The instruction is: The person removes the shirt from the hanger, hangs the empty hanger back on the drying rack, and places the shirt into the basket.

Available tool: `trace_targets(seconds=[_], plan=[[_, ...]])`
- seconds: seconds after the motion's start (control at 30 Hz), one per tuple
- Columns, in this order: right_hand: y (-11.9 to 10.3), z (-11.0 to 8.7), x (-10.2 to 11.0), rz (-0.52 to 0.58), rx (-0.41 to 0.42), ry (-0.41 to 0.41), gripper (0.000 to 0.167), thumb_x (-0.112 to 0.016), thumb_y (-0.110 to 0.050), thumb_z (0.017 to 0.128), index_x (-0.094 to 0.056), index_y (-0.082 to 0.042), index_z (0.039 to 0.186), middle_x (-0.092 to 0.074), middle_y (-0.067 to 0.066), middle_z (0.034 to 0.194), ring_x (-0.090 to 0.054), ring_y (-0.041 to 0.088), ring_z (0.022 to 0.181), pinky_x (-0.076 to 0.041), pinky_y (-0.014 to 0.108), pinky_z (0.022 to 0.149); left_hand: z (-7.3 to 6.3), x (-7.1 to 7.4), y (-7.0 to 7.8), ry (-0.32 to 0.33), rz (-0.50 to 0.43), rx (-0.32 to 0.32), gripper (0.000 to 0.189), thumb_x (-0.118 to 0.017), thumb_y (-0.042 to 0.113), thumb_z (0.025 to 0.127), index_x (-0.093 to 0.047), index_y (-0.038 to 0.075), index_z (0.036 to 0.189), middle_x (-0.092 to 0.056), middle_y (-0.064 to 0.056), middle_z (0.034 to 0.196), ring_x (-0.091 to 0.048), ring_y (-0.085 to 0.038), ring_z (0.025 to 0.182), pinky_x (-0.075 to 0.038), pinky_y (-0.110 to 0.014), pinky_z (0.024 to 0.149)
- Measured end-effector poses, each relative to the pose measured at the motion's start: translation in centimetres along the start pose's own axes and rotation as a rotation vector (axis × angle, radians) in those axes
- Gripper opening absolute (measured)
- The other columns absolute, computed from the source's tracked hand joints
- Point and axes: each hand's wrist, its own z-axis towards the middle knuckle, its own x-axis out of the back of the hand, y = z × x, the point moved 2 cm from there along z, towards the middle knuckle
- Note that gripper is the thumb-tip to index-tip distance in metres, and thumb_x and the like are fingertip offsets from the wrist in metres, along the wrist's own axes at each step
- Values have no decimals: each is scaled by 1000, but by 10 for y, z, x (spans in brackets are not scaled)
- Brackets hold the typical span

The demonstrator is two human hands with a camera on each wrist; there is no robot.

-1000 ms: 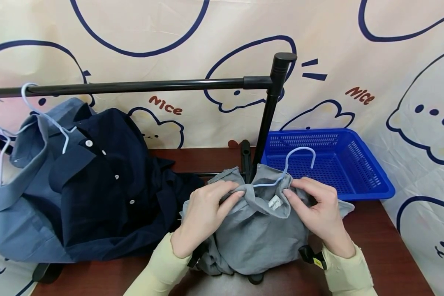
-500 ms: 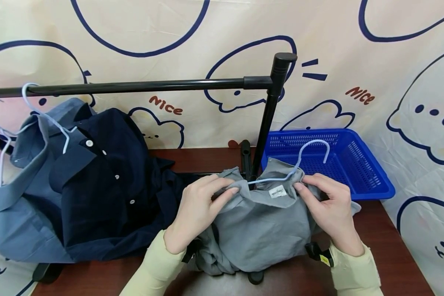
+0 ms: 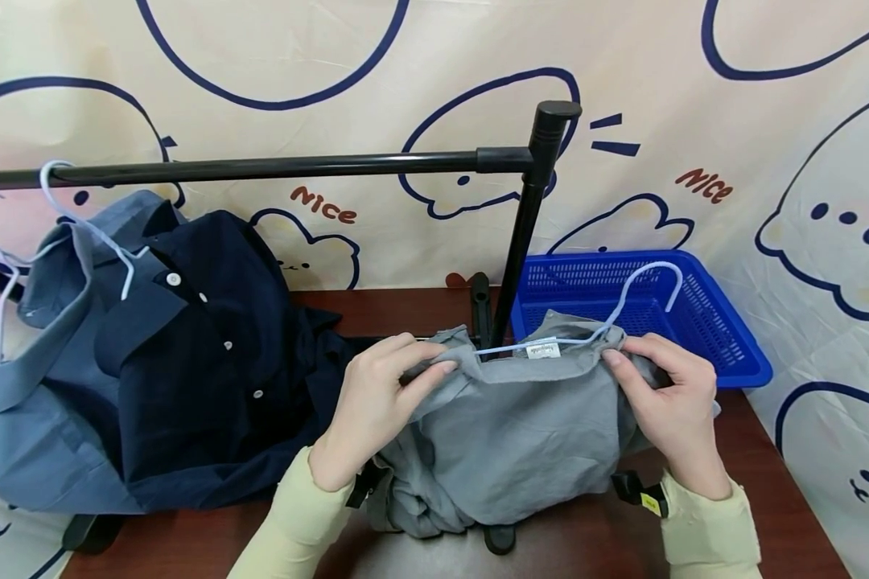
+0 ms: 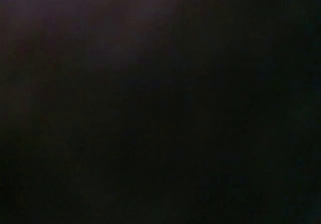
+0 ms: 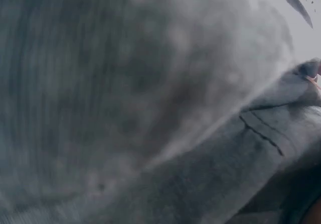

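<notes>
A grey shirt point(image 3: 529, 434) is spread between my two hands in the head view, a white label point(image 3: 543, 349) showing inside its collar. My left hand point(image 3: 380, 398) pinches the collar's left end between thumb and fingers. On the other side, my right hand point(image 3: 669, 394) pinches the collar's right end. A pale blue hanger point(image 3: 626, 299) runs across the neck opening, its hook pointing up in front of the basket. Most of the hanger is hidden in the shirt. Blurred grey cloth point(image 5: 210, 179) fills much of the right wrist view; the left wrist view is almost black.
A black clothes rack point(image 3: 297, 166) stands at the left and middle. From it hang a navy shirt point(image 3: 210, 362) and a blue-grey shirt point(image 3: 51, 450) on pale hangers. Behind my right hand is a blue basket point(image 3: 739, 354) on the dark red tabletop point(image 3: 775, 482).
My hands have moved apart, the right one going right and the left one slightly left. The collar is stretched straighter, and the hanger's hook has shifted right and up.
</notes>
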Motion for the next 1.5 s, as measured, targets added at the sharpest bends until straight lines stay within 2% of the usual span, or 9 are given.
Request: trace_targets(seconds=[0.3,0.53,0.63,0.8,0.87,0.93,1.03,1.27,1.5], plan=[[1,1,13,-63,-118,55,26,-80,14,77,-78,5,101,-74,2,93,-64,7,81,-43,18,71,1,13,-1,44,-38,-40,10,-82,21,89,-80,17,97,-64,9,86,-52,-6,68,-40,-23,56],[15,-6,14,-34,-173,57,24,-81,13,78,-78,5,101,-75,3,94,-66,11,83,-46,19,74,2,13,0,-56,-236,-101,9,-78,12,91,-70,15,93,-61,-3,138,-60,-19,118,-46,-24,71],[16,-8,13,-45,-188,36,23,-81,12,79,-78,3,101,-75,2,95,-66,10,83,-47,18,75,1,10,1,-168,-370,-76,20,-72,10,94,-56,18,88,-62,-1,138,-63,-3,78,-37,-21,51],[15,-9,12,-65,-204,19,22,-81,10,80,-78,2,101,-75,5,96,-67,10,84,-49,18,76,-1,4,2,-261,-456,28,19,-65,8,99,-48,16,101,-71,3,103,-61,-4,74,-41,-26,52],[15,-9,12,-66,-204,21,21,-81,9,80,-78,2,100,-75,8,95,-67,10,84,-49,18,76,-1,2,2,-266,-444,50,22,-62,10,101,-51,16,119,-66,5,98,-64,-10,93,-46,-30,63],[16,-9,13,-67,-198,25,20,-81,9,81,-78,2,100,-75,9,94,-66,10,83,-48,18,74,-1,2,2,-265,-430,48,31,-56,12,105,-51,17,135,-66,2,114,-62,-14,96,-51,-34,79],[15,-9,15,-66,-179,43,20,-81,9,80,-78,3,99,-74,10,93,-66,10,82,-47,18,73,0,2,0,-226,-367,45,30,-48,18,109,-56,16,137,-64,3,123,-61,-13,107,-50,-36,91],[15,-7,20,-94,-158,74,21,-83,8,78,-79,2,97,-74,5,91,-65,9,82,-46,18,74,-2,8,-10,-159,-242,60,5,-60,18,104,-59,16,108,-57,5,100,-53,-13,88,-45,-33,74],[-6,3,17,-119,-83,89,20,-83,15,73,-78,6,90,-73,1,84,-59,4,69,-39,16,59,-2,18,-17,-150,-201,31,18,-75,21,95,-57,19,98,-53,9,88,-49,-10,75,-40,-28,63]])
